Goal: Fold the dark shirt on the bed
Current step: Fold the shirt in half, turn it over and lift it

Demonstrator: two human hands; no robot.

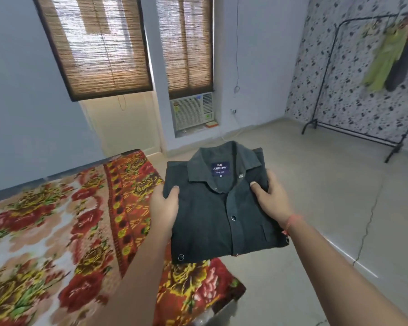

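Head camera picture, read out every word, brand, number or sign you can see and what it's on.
"ARROW": navy neck label inside the collar of the dark shirt.
"M": small size tab just under that label.
Fine line beneath ARROW on the label: too small to read.
Stickers on the window air conditioner: too blurred to read.

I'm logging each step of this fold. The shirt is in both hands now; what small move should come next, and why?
Probably carry it left and set it flat on the bed. The dark shirt is already a folded rectangle, collar on top, gripped at its sides by the left hand and right hand, partly out over the floor.
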